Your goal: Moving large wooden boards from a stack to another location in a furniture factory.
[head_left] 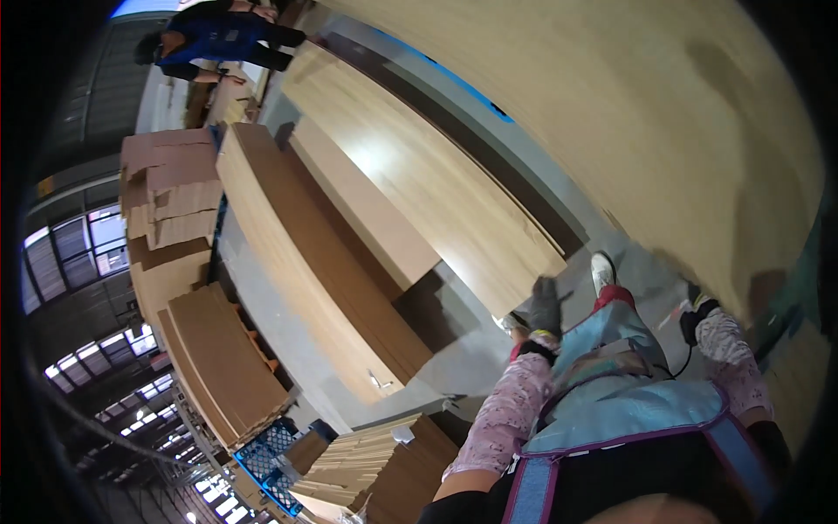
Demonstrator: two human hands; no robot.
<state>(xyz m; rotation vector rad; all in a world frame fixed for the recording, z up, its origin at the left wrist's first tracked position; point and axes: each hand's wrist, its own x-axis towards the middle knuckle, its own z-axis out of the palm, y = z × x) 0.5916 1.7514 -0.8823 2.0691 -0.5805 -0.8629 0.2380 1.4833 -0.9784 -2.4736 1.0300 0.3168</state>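
Note:
My left hand (545,307), in a dark grey glove, is at the near end of a long, light wood-grain panel (428,188). Its fingers appear closed on that end's corner. The panel slants away toward the far left, above another light board (358,196). My right hand (691,319), in a dark glove, is low at my right side beside a very large pale board (646,122). Its fingers are too dark and blurred to make out.
A long stack of brown boards (340,271) lies left of the panel. Cardboard stacks (218,362) and a blue crate (266,458) stand farther left. Another person (223,39) stands near the panel's far end. My shoe (602,272) is on the grey floor beside the panel.

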